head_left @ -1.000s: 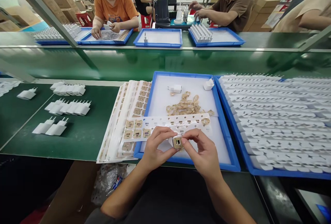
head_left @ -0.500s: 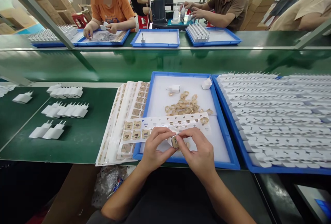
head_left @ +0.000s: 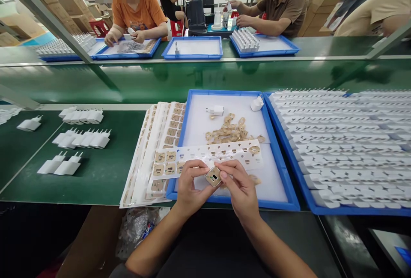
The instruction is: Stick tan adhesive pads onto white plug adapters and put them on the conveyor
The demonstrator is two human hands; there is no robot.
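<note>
Between my two hands is a white charger plug (head_left: 213, 176), its end face turned up toward me with a tan sticker and a dark port opening. My left hand (head_left: 193, 182) grips its left side with thumb and fingers. On the other side, my right hand (head_left: 238, 183) pinches the edge with thumb and fingertips. Just beyond them lies a white backing sheet (head_left: 205, 153), with tan stickers left at its left end. A heap of crumpled tan pieces (head_left: 226, 131) rests in the blue tray (head_left: 189, 117), along with a two-pin charger (head_left: 215, 110) and another white charger (head_left: 257, 103).
Stacked sticker sheets (head_left: 144, 153) lie left of the tray. Several white chargers (head_left: 68, 165) stand in groups on the green bench (head_left: 105, 171). A second blue tray (head_left: 308, 201) at right is packed with chargers. Across the bench, co-workers sit by more trays (head_left: 192, 47).
The charger has been turned so its stickered face and port show more fully. My right hand has shifted slightly left and its fingers have moved along the edge.
</note>
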